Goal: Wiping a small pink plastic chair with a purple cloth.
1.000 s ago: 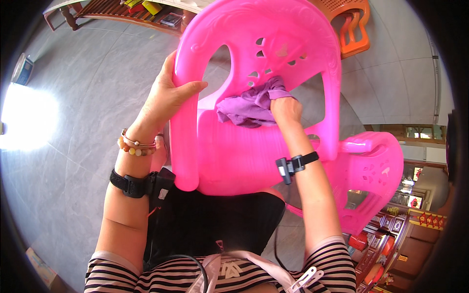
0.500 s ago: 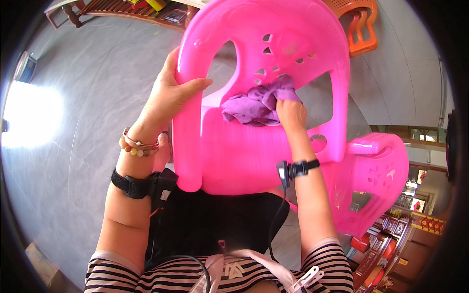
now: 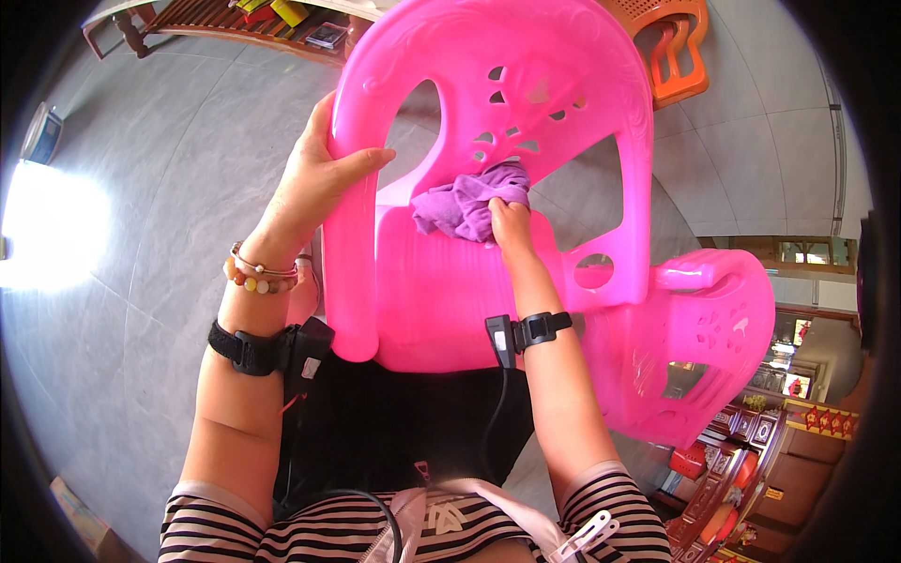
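A bright pink plastic chair (image 3: 450, 300) is tipped toward me, its seat facing up at the middle of the view. My left hand (image 3: 314, 183) grips the chair's left armrest near the top. My right hand (image 3: 502, 220) presses a crumpled purple cloth (image 3: 465, 202) against the seat where it meets the pierced backrest. Both wrists wear black straps, and the left one also has beaded bracelets.
A second pink chair (image 3: 699, 347) stands at my right, partly behind the first. An orange plastic chair (image 3: 671, 47) is at the top right. A wooden bench (image 3: 235, 23) with small items runs along the top left. Grey floor tiles (image 3: 141, 235) spread to the left, with strong glare.
My right hand and the purple cloth have slid up the seat toward the backrest. The left hand keeps its grip on the armrest.
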Available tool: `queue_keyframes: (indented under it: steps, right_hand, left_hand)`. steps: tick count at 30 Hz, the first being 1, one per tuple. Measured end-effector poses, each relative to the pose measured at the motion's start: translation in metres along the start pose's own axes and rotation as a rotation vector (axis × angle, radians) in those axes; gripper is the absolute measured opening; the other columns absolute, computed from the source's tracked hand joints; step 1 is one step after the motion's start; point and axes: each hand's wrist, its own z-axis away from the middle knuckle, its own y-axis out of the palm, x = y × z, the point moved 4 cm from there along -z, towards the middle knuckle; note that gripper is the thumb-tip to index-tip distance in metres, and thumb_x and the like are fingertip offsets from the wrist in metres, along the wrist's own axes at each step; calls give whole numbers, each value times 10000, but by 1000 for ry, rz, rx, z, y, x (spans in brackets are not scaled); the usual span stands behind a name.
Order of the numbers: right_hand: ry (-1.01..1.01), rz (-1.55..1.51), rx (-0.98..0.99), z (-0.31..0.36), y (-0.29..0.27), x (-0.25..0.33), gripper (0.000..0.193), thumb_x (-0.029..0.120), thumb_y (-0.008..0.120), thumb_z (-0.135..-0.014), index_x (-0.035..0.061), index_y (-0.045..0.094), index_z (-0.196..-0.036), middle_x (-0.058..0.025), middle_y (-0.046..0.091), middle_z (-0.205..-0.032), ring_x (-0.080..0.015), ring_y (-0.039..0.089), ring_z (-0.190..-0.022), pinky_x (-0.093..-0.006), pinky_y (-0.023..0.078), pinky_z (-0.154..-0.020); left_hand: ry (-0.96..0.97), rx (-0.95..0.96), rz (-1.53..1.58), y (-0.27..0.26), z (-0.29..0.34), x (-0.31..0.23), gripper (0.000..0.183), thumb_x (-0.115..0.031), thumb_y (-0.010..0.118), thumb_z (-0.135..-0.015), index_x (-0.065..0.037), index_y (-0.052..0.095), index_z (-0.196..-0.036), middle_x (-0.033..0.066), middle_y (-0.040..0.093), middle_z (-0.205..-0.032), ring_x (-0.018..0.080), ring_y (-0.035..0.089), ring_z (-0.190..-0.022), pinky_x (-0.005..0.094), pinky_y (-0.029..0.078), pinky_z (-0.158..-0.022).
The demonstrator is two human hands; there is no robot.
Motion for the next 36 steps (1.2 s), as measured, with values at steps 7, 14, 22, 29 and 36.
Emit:
queue_keyframes:
  steps: [7,14,22,29,36]
  right_hand:
    - [-87,429,57,-21,-5,12,394,335,512,-848,-27,642,-764,-257,668,-769,-423,654,-743,-533,511,-677]
    - [444,-1482,398,-7,18,69,244,179,521,-845,24,634,-996,-79,668,-835,-262,667,-764,-411,554,-794]
    - [-87,615,120,-16,-3,21,430,408,498,-878,59,606,-1106,-206,666,-1015,-402,658,-924,-466,529,-811]
    - [-307,549,1,34,0,33,371,416,482,-915,109,614,-1077,-145,650,-1091,-385,657,-904,-471,539,-719]
    - [-292,776,-103,-3,-16,35,206,245,576,-824,62,619,-909,-241,665,-746,-432,653,-686,-557,515,-626]
  left_hand:
    - [-11,12,43,3,1,0,753,-176,779,-786,-56,378,-1411,73,615,-1016,143,605,-882,300,515,-762]
    - [-3,-27,19,-9,3,9,745,-187,774,-792,-55,377,-1408,74,607,-1046,147,601,-900,310,512,-777]
    - [-30,1,2,4,-1,2,746,-195,765,-798,-59,369,-1416,87,601,-1069,155,600,-934,314,510,-803]
    - [5,9,11,1,0,4,769,-193,769,-809,-59,346,-1437,66,599,-1084,142,598,-937,302,508,-806]
    - [7,-23,-4,1,0,5,747,-204,772,-799,-60,375,-1415,76,608,-1064,148,603,-920,307,511,-799]
